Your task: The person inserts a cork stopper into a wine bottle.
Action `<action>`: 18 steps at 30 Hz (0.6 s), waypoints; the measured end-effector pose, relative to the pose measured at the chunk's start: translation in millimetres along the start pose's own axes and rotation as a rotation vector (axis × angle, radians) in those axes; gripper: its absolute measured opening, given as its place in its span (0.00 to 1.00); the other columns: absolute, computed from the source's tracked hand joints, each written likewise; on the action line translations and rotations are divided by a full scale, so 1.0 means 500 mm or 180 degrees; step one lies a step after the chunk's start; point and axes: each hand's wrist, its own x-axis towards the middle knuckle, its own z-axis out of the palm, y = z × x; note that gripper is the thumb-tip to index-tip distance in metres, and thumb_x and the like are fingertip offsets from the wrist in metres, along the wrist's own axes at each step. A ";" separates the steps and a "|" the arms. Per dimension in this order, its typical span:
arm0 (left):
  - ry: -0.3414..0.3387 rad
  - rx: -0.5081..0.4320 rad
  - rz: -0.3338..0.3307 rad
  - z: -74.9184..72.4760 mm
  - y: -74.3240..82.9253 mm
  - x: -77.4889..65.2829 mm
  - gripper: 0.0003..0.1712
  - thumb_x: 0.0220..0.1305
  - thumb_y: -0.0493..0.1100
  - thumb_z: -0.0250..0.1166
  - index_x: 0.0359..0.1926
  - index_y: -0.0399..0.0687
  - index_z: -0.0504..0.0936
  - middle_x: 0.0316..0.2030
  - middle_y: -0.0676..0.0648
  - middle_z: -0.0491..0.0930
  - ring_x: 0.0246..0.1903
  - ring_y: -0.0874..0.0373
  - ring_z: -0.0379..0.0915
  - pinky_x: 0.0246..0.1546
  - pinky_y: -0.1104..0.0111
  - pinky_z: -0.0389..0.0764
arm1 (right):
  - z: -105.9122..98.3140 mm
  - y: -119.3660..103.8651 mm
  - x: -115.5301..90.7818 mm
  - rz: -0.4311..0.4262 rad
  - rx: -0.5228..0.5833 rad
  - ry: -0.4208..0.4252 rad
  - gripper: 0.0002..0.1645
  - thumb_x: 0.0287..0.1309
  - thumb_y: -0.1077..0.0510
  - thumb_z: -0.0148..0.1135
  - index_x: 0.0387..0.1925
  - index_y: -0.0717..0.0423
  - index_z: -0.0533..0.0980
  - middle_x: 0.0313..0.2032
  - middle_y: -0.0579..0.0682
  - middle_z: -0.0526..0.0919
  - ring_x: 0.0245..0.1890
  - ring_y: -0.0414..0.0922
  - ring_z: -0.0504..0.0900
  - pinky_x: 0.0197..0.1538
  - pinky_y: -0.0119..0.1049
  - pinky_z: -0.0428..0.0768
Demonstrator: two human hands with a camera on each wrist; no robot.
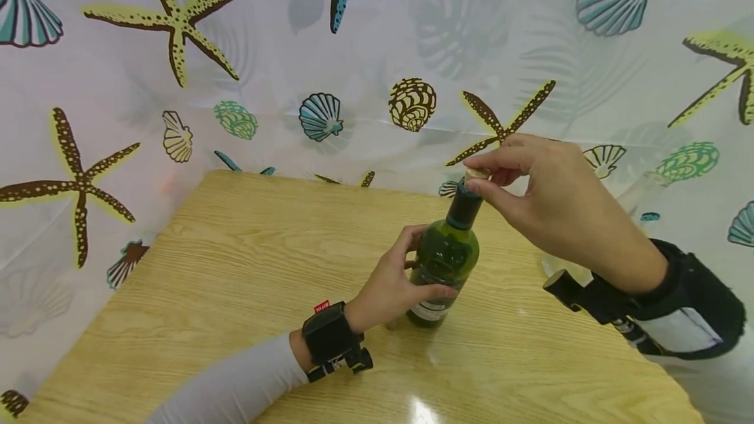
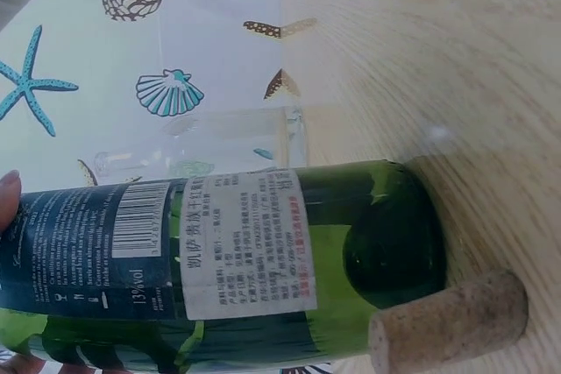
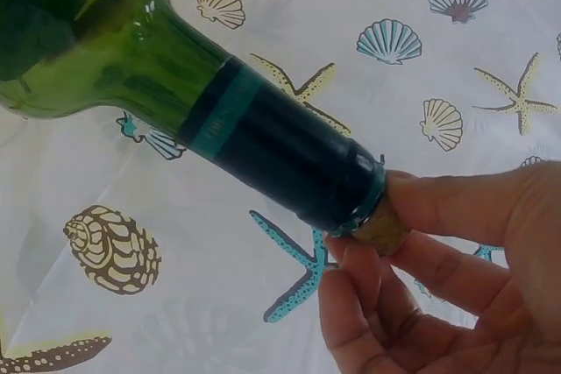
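A green glass wine bottle (image 1: 448,247) stands on the wooden table with a dark sleeve around its neck. My left hand (image 1: 389,280) grips its body from the left, fingers behind and thumb across the front. The white label (image 2: 250,243) faces the left wrist camera. At the bottle's mouth, my right hand (image 1: 548,195) pinches a cork (image 3: 382,229) between thumb and fingers. The cork's lower end sits right at the rim, its upper part covered by the fingers. A second cork (image 2: 451,326) stands on the table close beside the bottle's base.
Behind my right hand, a clear glass bottle (image 2: 202,142) stands on the table, partly hidden in the head view. A cloth (image 1: 353,57) printed with shells and starfish hangs behind the wooden table (image 1: 265,247). The table's left edge runs diagonally toward the lower left.
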 end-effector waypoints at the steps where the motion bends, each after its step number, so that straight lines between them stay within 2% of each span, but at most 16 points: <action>1: 0.0008 0.0021 0.0001 0.001 0.001 -0.001 0.49 0.51 0.43 0.77 0.70 0.60 0.58 0.57 0.53 0.70 0.58 0.61 0.66 0.54 0.56 0.72 | 0.001 0.001 -0.001 0.0003 0.0045 0.0009 0.15 0.57 0.60 0.70 0.47 0.56 0.84 0.36 0.49 0.83 0.34 0.43 0.81 0.32 0.40 0.74; 4: -0.0009 0.0116 0.0001 0.001 -0.002 -0.004 0.51 0.52 0.46 0.77 0.71 0.62 0.56 0.58 0.53 0.71 0.59 0.61 0.67 0.55 0.56 0.73 | 0.014 0.009 -0.011 -0.0051 0.0225 0.0077 0.21 0.57 0.62 0.70 0.54 0.56 0.80 0.40 0.49 0.82 0.36 0.43 0.81 0.36 0.40 0.79; 8: -0.0186 0.0132 -0.0043 -0.008 -0.010 -0.012 0.55 0.53 0.47 0.77 0.74 0.64 0.52 0.62 0.54 0.69 0.62 0.59 0.65 0.59 0.54 0.71 | 0.063 0.031 -0.053 0.0036 0.0632 -0.0010 0.42 0.58 0.62 0.69 0.71 0.54 0.61 0.54 0.56 0.73 0.47 0.49 0.78 0.43 0.44 0.82; 11: -0.0393 0.0112 -0.0121 -0.020 -0.017 -0.017 0.55 0.54 0.46 0.76 0.74 0.65 0.51 0.64 0.53 0.67 0.64 0.57 0.63 0.61 0.51 0.69 | 0.113 0.048 -0.096 0.0361 0.1006 -0.0234 0.51 0.59 0.58 0.69 0.75 0.51 0.49 0.64 0.59 0.62 0.58 0.56 0.71 0.47 0.52 0.81; 15: -0.0674 0.0154 -0.0276 -0.044 -0.018 -0.017 0.50 0.56 0.48 0.75 0.73 0.63 0.54 0.66 0.54 0.65 0.65 0.54 0.62 0.61 0.50 0.68 | 0.176 0.063 -0.144 0.0823 0.1474 -0.0397 0.54 0.59 0.54 0.69 0.76 0.51 0.46 0.71 0.59 0.53 0.66 0.62 0.63 0.51 0.59 0.78; 18: -0.0878 0.0244 -0.0381 -0.066 -0.009 -0.011 0.46 0.58 0.48 0.73 0.73 0.59 0.57 0.67 0.53 0.64 0.66 0.52 0.62 0.60 0.50 0.70 | 0.212 0.063 -0.167 0.1069 0.1729 -0.0378 0.55 0.58 0.52 0.70 0.75 0.53 0.46 0.72 0.59 0.52 0.67 0.64 0.61 0.51 0.60 0.77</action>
